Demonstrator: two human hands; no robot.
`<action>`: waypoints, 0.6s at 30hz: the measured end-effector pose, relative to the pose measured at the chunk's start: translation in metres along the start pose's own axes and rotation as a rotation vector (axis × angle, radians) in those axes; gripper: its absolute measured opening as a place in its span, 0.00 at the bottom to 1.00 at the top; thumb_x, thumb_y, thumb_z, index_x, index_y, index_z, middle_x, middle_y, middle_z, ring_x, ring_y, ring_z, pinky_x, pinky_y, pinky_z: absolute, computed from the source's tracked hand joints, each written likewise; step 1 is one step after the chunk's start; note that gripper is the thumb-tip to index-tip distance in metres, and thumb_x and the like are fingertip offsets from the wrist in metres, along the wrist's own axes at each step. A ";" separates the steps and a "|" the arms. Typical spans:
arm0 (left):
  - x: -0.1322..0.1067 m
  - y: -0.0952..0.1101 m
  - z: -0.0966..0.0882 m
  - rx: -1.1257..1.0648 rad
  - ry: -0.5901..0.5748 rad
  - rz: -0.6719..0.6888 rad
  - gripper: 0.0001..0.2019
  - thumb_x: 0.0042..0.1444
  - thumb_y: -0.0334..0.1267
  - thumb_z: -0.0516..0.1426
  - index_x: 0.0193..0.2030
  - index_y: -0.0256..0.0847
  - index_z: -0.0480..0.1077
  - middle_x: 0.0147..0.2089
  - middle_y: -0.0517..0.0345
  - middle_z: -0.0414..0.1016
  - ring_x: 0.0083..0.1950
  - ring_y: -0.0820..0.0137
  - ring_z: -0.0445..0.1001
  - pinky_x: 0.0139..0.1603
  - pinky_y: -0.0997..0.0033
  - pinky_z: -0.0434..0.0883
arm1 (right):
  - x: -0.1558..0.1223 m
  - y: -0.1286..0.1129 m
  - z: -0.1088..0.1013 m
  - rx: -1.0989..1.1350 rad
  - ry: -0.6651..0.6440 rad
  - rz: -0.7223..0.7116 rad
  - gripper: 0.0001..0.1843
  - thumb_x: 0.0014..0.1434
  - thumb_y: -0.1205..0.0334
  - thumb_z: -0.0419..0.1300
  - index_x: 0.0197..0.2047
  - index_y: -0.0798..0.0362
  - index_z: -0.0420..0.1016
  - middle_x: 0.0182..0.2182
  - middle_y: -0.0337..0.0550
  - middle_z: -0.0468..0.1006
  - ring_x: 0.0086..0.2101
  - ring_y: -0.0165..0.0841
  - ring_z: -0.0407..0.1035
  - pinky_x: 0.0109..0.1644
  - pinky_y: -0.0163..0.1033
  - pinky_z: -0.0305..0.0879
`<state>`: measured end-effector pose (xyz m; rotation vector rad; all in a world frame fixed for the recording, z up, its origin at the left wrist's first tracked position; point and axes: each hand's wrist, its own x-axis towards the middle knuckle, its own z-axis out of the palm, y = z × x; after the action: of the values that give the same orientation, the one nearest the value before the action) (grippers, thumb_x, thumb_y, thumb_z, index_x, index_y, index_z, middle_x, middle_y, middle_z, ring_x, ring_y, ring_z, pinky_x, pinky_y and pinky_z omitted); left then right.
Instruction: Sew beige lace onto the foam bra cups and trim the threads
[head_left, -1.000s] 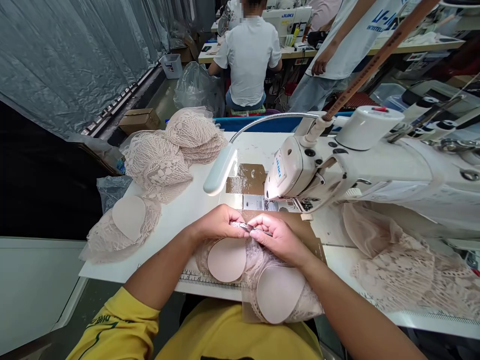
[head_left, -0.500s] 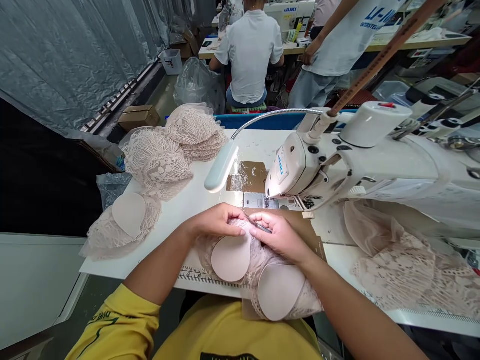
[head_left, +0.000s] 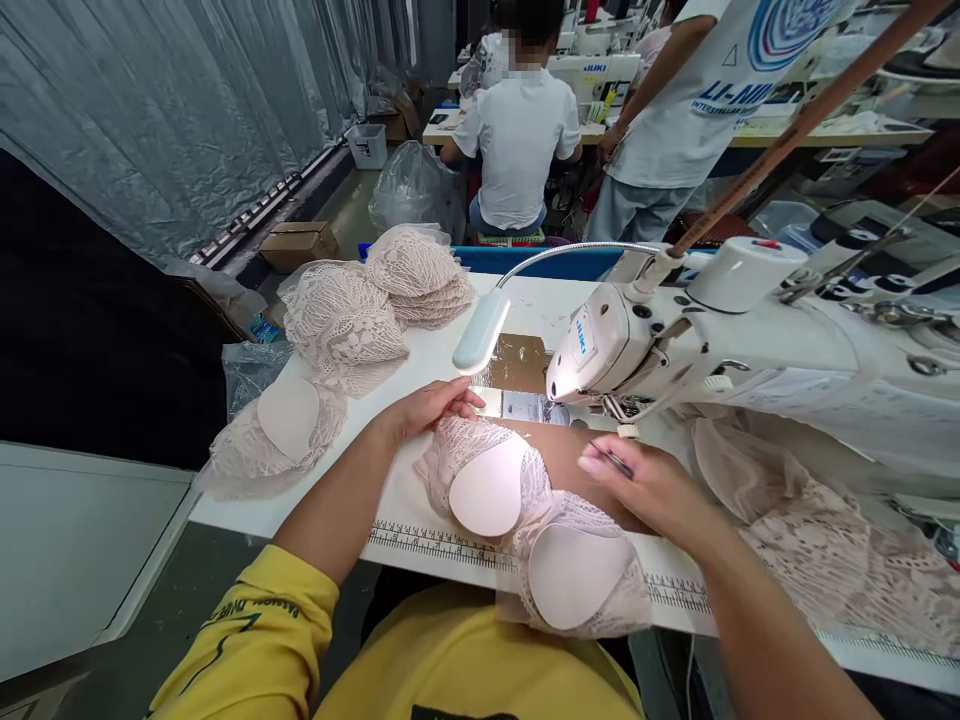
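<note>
A beige lace bra (head_left: 534, 490) with two smooth pale cups (head_left: 487, 487) lies at the table's front edge, cups facing up. Its right-hand part hangs over the edge towards my lap. My left hand (head_left: 442, 405) is at the upper left edge of the lace, fingers bent together on it; the fingertips partly hide the grip. To the right of the bra, my right hand (head_left: 637, 480) is raised off the fabric. Between its thumb and fingers are small metal thread snips (head_left: 616, 462), largely covered by the hand.
A white sewing machine (head_left: 600, 345) stands just beyond the bra, with a lamp (head_left: 482, 330) on a bent neck. Stacked lace pieces (head_left: 345, 325) lie at the left, more lace (head_left: 847, 540) at the right. A ruler strip (head_left: 442, 545) runs along the front edge. Two people are beyond.
My hands have parted: the right, with the snips, has moved right off the bra, the left slightly away to the left. The bra lies flatter and farther up the table. The view has shifted.
</note>
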<state>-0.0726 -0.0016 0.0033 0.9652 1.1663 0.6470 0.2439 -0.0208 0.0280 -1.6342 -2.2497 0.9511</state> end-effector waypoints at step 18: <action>-0.066 0.032 0.030 0.802 0.072 0.419 0.10 0.49 0.34 0.55 0.23 0.39 0.55 0.25 0.65 0.56 0.27 0.75 0.57 0.27 0.73 0.52 | -0.058 0.005 0.004 0.069 0.203 -0.102 0.18 0.60 0.46 0.52 0.40 0.50 0.75 0.42 0.49 0.79 0.42 0.42 0.73 0.45 0.43 0.69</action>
<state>-0.0621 -0.0509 0.0646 1.9128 1.3232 0.5406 0.2671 -0.0743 0.0340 -1.4978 -2.1184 0.7909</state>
